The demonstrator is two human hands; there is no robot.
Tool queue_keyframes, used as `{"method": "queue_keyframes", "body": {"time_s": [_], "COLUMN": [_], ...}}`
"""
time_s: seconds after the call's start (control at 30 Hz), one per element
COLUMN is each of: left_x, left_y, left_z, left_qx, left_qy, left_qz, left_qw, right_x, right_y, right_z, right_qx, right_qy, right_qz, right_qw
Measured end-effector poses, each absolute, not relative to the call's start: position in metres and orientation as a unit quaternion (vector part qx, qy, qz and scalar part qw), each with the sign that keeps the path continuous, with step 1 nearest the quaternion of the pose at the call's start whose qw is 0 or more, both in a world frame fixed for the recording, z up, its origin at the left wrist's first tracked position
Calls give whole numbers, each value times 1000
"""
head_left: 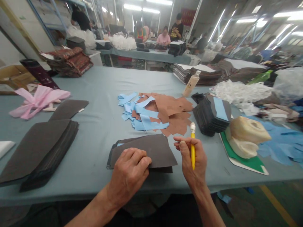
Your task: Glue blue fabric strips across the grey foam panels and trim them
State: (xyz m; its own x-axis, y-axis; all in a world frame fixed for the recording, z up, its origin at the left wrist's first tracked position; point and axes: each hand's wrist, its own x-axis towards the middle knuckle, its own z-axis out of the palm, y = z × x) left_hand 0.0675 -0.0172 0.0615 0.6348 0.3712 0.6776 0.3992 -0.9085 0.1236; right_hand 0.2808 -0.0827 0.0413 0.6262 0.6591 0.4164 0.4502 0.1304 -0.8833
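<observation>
My left hand (pixel 131 171) is closed, its curled fingers pinching the near edge of a dark grey sheet piece (pixel 144 148). That piece tops a small stack of similar ones, and a bit of light blue shows at its left side. To its right, my right hand (pixel 194 157) grips a slim yellow stick with a white tip (pixel 193 148), tip up, between thumb and palm. Just beyond the stack lie brown cut pieces (pixel 172 108) with light blue strips (pixel 146 116) over their left part.
At left sits a larger stack of dark grey pieces (pixel 35 148) near pink cloth (pixel 39 97). On the right are a dark block-like stack (pixel 210 115), a bottle (pixel 191 83), a cream lump (pixel 246 135) on a green board (pixel 251 162), and blue scraps (pixel 279 143). People work at tables behind.
</observation>
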Motion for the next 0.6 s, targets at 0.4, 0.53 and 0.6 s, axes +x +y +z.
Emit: {"method": "queue_keyframes", "body": {"time_s": [0.4, 0.53, 0.6], "left_x": [47, 56, 60], "left_y": [11, 27, 33], "left_z": [53, 68, 76], "left_qx": [-944, -934, -930], "left_qy": [-325, -347, -349], "left_qz": [-49, 69, 101], "left_qw": [-1, -43, -56], "right_x": [277, 280, 279], "right_y": [-101, -107, -108], "right_z": [21, 30, 38], "right_qx": [-715, -750, -755], "right_qy": [-487, -535, -562], "right_qz": [76, 66, 77], "right_qw": [496, 384, 330]}}
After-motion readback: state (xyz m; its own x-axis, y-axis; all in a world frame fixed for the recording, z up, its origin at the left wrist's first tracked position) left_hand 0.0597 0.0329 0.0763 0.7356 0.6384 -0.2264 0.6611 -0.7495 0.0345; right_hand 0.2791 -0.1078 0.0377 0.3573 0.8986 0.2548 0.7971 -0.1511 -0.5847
